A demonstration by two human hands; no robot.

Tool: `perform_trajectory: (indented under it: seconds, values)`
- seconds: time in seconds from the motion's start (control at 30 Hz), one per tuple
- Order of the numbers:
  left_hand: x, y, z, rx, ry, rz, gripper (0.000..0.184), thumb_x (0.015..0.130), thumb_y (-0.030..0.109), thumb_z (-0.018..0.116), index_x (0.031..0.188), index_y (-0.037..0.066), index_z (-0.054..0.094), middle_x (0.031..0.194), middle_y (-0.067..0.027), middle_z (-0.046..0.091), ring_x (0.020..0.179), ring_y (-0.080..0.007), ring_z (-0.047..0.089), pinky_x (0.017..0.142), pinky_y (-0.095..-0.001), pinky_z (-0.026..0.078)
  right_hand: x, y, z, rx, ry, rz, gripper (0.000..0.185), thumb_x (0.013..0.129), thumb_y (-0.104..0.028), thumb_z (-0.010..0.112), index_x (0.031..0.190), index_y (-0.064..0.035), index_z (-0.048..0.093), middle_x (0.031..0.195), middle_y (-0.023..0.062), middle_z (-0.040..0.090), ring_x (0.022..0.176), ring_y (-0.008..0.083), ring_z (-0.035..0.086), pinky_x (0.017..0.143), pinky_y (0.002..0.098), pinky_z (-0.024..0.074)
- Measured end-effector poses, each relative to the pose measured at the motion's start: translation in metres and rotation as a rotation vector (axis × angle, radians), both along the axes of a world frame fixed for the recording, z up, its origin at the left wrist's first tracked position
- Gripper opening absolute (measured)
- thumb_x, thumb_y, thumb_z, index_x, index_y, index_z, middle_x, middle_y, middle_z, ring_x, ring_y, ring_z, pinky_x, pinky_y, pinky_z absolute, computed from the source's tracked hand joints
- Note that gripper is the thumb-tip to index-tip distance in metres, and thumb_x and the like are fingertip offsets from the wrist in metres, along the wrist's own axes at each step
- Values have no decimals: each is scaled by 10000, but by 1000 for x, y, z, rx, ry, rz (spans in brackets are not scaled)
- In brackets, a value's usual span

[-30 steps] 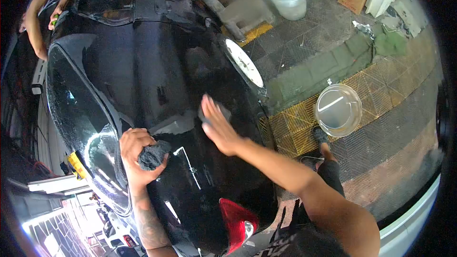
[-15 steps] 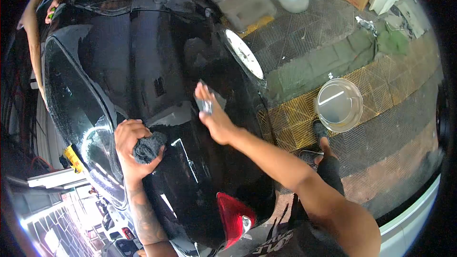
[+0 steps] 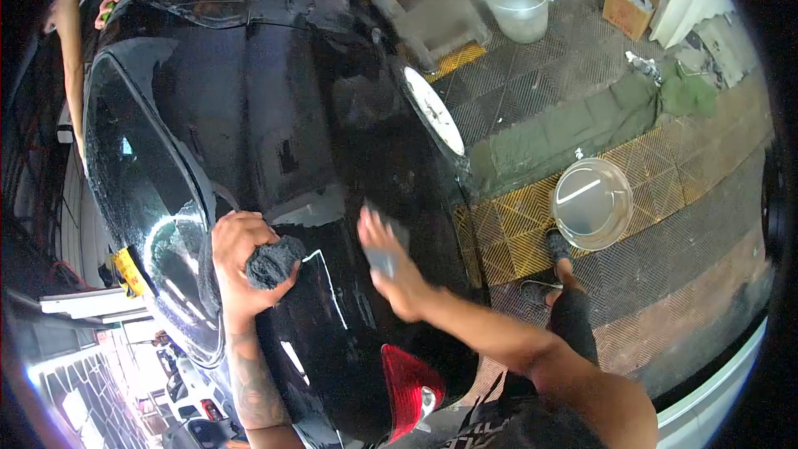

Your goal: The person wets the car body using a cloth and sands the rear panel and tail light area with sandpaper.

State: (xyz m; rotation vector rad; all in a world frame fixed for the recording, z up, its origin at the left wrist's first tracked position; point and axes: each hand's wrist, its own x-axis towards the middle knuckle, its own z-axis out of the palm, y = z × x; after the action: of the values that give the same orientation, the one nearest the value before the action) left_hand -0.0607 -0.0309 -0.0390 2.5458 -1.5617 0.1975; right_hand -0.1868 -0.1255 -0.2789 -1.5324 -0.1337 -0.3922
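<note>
The left hand (image 3: 237, 249) is closed round a bunched dark cloth (image 3: 274, 263), up the black car (image 3: 291, 150) from the red tail light (image 3: 405, 391) and toward the rear window (image 3: 133, 175). The right hand (image 3: 406, 284), apart from the left, is nearer the car's side, also up the body from the tail light; its fingers look nearly straight, with a thin grey pad (image 3: 384, 263) at them. Blur hides whether they clamp it or only press on it, and whether it touches the paint. The cloth looks thick and fluffy, so it should be light, soft and squashy, best taken as one full handful. The pad seems light too, though its stiffness cannot be told; a flat hand across its broad face would suit it, as the glossy body may be slippery. To the right of the tail light, a see-through bucket (image 3: 629, 209) stands on the floor.
</note>
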Motion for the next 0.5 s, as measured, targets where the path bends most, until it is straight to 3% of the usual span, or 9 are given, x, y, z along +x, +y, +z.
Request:
perform_trajectory:
  seconds: [0.07,0.17,0.23,0.3,0.37,0.43,0.5]
  values:
    - [-2,0,1,13,-11,-3,384,538,239,838,833,89,643,884,-81,648,968,-318,643,977,-489,435,-62,30,-7,109,-5,90,805,1038,-564,187,1622,-27,47,1693,201,-27,1562,395,-14,1239,560,36]
    - [-2,0,0,-1,-27,-12,382,537,242,837,829,87,645,881,-84,645,967,-322,644,977,-486,436,-24,13,-7,-7,15,32,785,1043,-547,170,1624,-38,27,1693,201,-34,1560,397,-14,1247,543,30]
    - [-1,1,0,-6,-23,9,383,533,239,837,826,83,643,878,-86,643,970,-327,645,982,-489,432,46,-19,-12,-66,78,-39,689,1058,-361,245,1618,-35,12,1695,180,-37,1569,329,-23,1268,470,-7]
    - [-3,0,3,19,-5,-4,382,534,228,836,826,80,639,882,-89,644,978,-329,645,989,-490,428,82,-31,-30,-2,-55,-70,680,1032,-269,295,1619,-25,53,1700,169,-21,1572,317,-31,1266,467,-7]
    - [-5,1,3,39,18,1,379,540,225,834,828,78,637,889,-86,648,987,-328,645,992,-490,428,29,-8,-18,47,18,-11,703,1022,-294,326,1619,-22,74,1699,183,6,1573,313,-33,1262,470,-10]
    - [-2,1,2,36,26,3,389,557,185,831,876,76,637,913,-91,663,1030,-347,641,1045,-519,404,-40,16,-9,134,-82,54,714,1046,-420,224,1619,-20,81,1699,179,-11,1567,355,-24,1254,510,-11]
    - [-2,0,2,55,4,11,393,556,178,832,882,78,638,921,-92,664,1037,-345,639,1038,-516,410,-68,32,-14,117,-55,86,717,1054,-451,168,1617,-15,82,1700,174,-15,1564,374,-17,1252,529,-7]
